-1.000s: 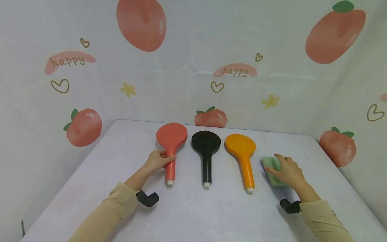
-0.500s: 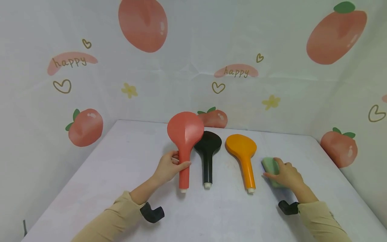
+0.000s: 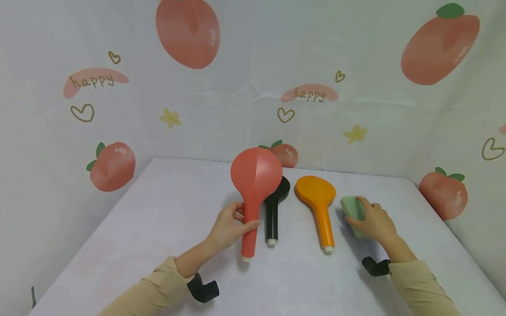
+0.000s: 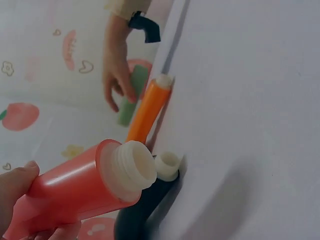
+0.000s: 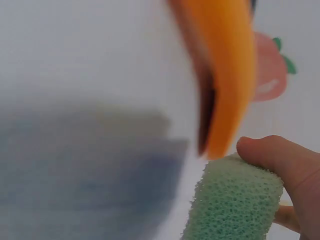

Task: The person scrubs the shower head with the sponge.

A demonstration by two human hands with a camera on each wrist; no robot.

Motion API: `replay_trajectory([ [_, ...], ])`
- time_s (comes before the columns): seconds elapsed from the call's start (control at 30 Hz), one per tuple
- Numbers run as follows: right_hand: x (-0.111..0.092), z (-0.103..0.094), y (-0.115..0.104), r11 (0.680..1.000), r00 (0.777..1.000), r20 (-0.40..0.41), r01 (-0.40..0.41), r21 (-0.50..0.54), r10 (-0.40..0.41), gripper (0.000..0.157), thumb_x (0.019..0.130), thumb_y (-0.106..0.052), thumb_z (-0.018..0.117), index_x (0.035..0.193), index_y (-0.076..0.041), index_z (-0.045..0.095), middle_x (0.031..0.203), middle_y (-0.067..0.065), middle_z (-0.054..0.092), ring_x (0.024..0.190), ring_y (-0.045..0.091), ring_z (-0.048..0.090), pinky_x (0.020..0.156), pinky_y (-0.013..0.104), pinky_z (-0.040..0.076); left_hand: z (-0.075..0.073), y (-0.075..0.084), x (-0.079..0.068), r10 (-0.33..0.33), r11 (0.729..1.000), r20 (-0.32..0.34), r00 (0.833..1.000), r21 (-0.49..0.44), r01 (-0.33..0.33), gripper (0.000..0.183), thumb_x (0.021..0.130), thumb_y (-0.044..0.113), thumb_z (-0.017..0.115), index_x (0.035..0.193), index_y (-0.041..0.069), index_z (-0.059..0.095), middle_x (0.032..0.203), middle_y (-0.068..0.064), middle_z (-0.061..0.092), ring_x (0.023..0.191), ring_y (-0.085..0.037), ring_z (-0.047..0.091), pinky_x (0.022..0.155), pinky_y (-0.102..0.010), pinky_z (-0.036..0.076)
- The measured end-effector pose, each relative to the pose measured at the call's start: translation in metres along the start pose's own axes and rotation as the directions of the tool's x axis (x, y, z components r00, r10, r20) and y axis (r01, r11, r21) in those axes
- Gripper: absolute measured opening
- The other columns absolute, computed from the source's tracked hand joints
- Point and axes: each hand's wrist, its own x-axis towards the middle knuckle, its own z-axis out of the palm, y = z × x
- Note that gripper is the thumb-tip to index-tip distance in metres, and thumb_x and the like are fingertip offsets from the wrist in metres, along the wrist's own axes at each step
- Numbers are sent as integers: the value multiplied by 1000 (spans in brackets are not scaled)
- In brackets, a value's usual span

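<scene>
My left hand (image 3: 227, 228) grips the handle of a red shower head (image 3: 257, 175), held above the table and partly covering a black one. The open white threaded neck (image 4: 134, 165) at its handle end shows in the left wrist view. My right hand (image 3: 377, 224) pinches a green sponge (image 3: 353, 208) between thumb and fingers, raised off the table. Its porous surface fills the lower part of the right wrist view. The black shower head (image 3: 272, 215) lies behind the red one, and an orange shower head (image 3: 316, 191) lies between it and the sponge.
The white table (image 3: 166, 197) has its back edge against a fabric backdrop (image 3: 229, 114) printed with peaches and hearts. A black wrist camera mount (image 3: 203, 289) hangs below the left sleeve, and another black mount (image 3: 375, 266) below the right.
My left hand has lifted the red shower head and carried it right and nearer, in front of the black one. My right hand has taken hold of the sponge and raised it.
</scene>
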Motion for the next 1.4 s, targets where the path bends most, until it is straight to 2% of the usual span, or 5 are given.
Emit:
replay_trajectory([
  [0.53,-11,-25,-99,916,885,-349,376,141,-309,66,79,-22,73,135,-8,40,133,30,41,113,46,46,86,62,45,15,7,-10,115,993,54,992,19,-116,43,77,20,76,109,1,55,97,-9,59,78,-13,56,69,-20,50],
  [0.8,-17,-16,-136,750,656,-518,661,41,-550,68,65,-16,84,125,-10,53,128,29,46,107,42,53,78,51,53,18,11,-15,134,991,60,989,-5,-134,41,75,20,77,107,4,56,95,-5,60,78,-11,56,77,-37,53],
  [1.07,-15,0,-152,615,437,-574,774,-153,-692,42,89,-49,51,116,-18,62,122,26,54,103,39,57,80,52,50,21,11,-16,171,985,59,983,11,-172,42,75,19,78,105,1,56,94,-7,60,76,-11,56,72,-30,53],
  [1.2,-13,1,-151,609,423,-578,775,-168,-698,40,89,-47,54,116,-18,63,123,25,55,102,37,59,79,48,52,22,10,-17,175,984,59,983,26,-177,43,75,19,78,106,1,56,94,-7,60,75,-10,57,71,-30,53],
  [1.4,-4,-1,-141,698,497,-629,708,-105,-599,49,90,-51,48,117,-13,64,123,31,54,102,44,58,79,54,51,23,7,-18,171,985,53,984,26,-173,44,74,20,79,106,0,56,94,-9,60,79,-15,57,74,-30,52],
])
